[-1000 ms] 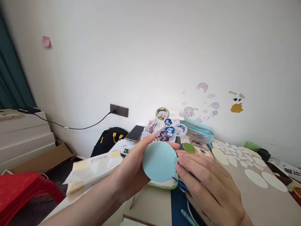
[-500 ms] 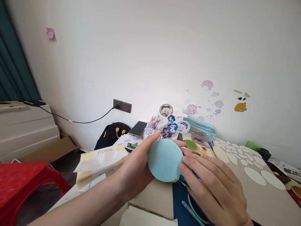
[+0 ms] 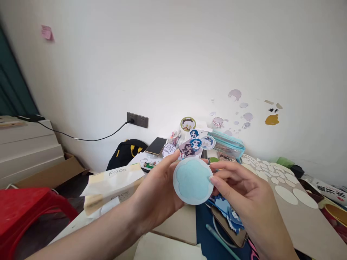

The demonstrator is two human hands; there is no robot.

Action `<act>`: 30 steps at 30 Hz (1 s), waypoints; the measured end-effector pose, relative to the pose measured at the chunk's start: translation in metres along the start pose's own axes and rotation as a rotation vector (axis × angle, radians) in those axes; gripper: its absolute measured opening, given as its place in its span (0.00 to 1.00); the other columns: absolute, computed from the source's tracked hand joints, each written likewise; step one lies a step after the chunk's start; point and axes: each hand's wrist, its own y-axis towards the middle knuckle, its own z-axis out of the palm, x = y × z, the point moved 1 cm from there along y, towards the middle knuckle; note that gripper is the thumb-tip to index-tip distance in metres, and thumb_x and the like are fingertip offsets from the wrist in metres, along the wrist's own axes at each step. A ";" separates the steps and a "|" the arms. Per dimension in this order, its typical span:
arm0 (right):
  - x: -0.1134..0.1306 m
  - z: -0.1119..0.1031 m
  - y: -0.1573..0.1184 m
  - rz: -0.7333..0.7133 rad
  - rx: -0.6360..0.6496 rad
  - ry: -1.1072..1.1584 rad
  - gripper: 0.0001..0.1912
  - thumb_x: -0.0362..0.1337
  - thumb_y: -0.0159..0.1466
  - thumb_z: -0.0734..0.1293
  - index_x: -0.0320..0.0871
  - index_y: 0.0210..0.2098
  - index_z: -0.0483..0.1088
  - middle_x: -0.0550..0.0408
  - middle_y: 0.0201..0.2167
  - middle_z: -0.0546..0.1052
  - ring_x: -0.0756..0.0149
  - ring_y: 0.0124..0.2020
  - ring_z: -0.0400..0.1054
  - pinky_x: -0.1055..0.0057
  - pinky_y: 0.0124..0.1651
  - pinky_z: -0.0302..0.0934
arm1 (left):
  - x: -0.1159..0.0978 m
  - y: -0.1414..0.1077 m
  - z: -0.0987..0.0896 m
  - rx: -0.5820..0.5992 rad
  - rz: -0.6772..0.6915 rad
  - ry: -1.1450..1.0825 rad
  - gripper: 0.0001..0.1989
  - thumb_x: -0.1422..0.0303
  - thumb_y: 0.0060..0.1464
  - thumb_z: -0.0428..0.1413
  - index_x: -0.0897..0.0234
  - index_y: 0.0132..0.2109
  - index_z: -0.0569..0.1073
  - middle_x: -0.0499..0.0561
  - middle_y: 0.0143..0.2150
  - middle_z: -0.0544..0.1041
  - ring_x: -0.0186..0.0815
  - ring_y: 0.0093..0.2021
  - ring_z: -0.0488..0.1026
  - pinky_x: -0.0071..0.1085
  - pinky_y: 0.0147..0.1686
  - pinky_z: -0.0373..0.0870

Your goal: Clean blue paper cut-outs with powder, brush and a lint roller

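Note:
A round disc (image 3: 193,181) with a pale rim and a light blue, scalloped shape on its face is held upright between both hands. My left hand (image 3: 159,191) cups it from the left and behind, thumb pointing up along its edge. The thumb and fingers of my right hand (image 3: 238,187) pinch the disc's right edge. Below my right hand lie blue paper cut-outs (image 3: 230,213) on a brown holder, beside a teal pen (image 3: 222,241). Round character stickers (image 3: 188,124) stand behind the disc.
Tissue packs (image 3: 114,180) lie at the left, near a red stool (image 3: 32,206). A phone (image 3: 155,146) and a clear blue-edged pouch (image 3: 229,144) sit by the wall. At right, a board (image 3: 300,220) bears pale ovals.
The disc now shows a pale rim round a scalloped blue shape instead of a plain blue face. My right hand has turned and pinches its edge, uncovering the blue cut-outs below. The view has shifted slightly.

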 end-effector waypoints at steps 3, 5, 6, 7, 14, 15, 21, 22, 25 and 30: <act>0.001 -0.001 -0.004 0.017 -0.021 -0.091 0.05 0.37 0.59 0.69 0.50 0.36 0.74 0.61 0.25 0.78 0.70 0.24 0.72 0.79 0.26 0.68 | 0.001 -0.006 0.006 0.024 0.006 -0.060 0.23 0.56 0.62 0.45 0.69 0.48 0.76 0.61 0.49 0.76 0.47 0.47 0.74 0.46 0.49 0.69; 0.001 -0.002 -0.006 -0.020 -0.035 -0.171 0.05 0.36 0.59 0.69 0.52 0.36 0.75 0.62 0.27 0.79 0.70 0.26 0.72 0.80 0.25 0.66 | 0.002 -0.008 0.007 0.043 0.012 -0.069 0.22 0.58 0.62 0.46 0.68 0.50 0.75 0.61 0.49 0.76 0.47 0.47 0.73 0.49 0.48 0.71; 0.002 -0.002 -0.007 -0.038 -0.044 -0.197 0.05 0.36 0.59 0.69 0.53 0.36 0.75 0.62 0.27 0.79 0.71 0.26 0.72 0.81 0.26 0.66 | 0.002 -0.009 0.007 0.056 0.016 -0.070 0.21 0.58 0.62 0.46 0.68 0.51 0.75 0.61 0.49 0.76 0.46 0.48 0.73 0.49 0.48 0.71; 0.002 -0.003 -0.008 -0.055 -0.048 -0.211 0.06 0.36 0.59 0.69 0.54 0.35 0.75 0.63 0.27 0.79 0.71 0.27 0.72 0.81 0.26 0.65 | 0.002 -0.009 0.007 0.072 0.021 -0.070 0.21 0.59 0.63 0.46 0.68 0.51 0.75 0.60 0.49 0.76 0.46 0.48 0.73 0.49 0.48 0.72; 0.005 -0.003 -0.010 -0.095 -0.063 -0.243 0.08 0.34 0.59 0.69 0.57 0.35 0.75 0.66 0.28 0.79 0.71 0.30 0.73 0.82 0.28 0.66 | 0.003 -0.011 0.007 0.105 0.031 -0.058 0.20 0.61 0.64 0.44 0.68 0.51 0.75 0.60 0.51 0.76 0.44 0.50 0.73 0.46 0.48 0.73; 0.005 -0.003 -0.010 -0.102 -0.068 -0.248 0.08 0.34 0.59 0.69 0.57 0.35 0.75 0.66 0.28 0.79 0.72 0.30 0.73 0.82 0.28 0.66 | 0.003 -0.011 0.007 0.106 0.034 -0.053 0.20 0.61 0.64 0.44 0.68 0.51 0.75 0.60 0.52 0.76 0.44 0.51 0.73 0.46 0.48 0.73; 0.003 -0.002 -0.010 -0.107 -0.066 -0.250 0.08 0.34 0.60 0.69 0.56 0.36 0.75 0.66 0.29 0.79 0.72 0.31 0.73 0.82 0.28 0.66 | 0.003 -0.010 0.007 0.104 0.040 -0.050 0.20 0.61 0.64 0.45 0.68 0.50 0.75 0.61 0.53 0.75 0.47 0.53 0.71 0.46 0.47 0.74; 0.003 -0.002 -0.009 -0.103 -0.062 -0.248 0.08 0.35 0.60 0.69 0.56 0.36 0.75 0.66 0.29 0.79 0.72 0.31 0.73 0.82 0.29 0.66 | 0.003 -0.010 0.007 0.099 0.039 -0.049 0.20 0.61 0.64 0.45 0.68 0.50 0.75 0.60 0.52 0.76 0.47 0.52 0.72 0.46 0.47 0.74; 0.002 -0.001 -0.010 -0.079 -0.076 -0.247 0.07 0.35 0.59 0.69 0.55 0.35 0.75 0.65 0.30 0.79 0.71 0.32 0.73 0.82 0.28 0.65 | 0.003 -0.009 0.008 0.087 0.036 -0.051 0.21 0.60 0.63 0.44 0.68 0.50 0.75 0.60 0.50 0.77 0.45 0.50 0.73 0.48 0.48 0.73; 0.003 -0.001 -0.011 -0.063 -0.112 -0.267 0.05 0.36 0.58 0.70 0.55 0.34 0.76 0.64 0.28 0.79 0.71 0.30 0.73 0.82 0.26 0.64 | 0.001 -0.010 0.009 0.068 0.020 -0.032 0.23 0.57 0.63 0.44 0.69 0.50 0.75 0.61 0.51 0.76 0.46 0.50 0.72 0.48 0.49 0.72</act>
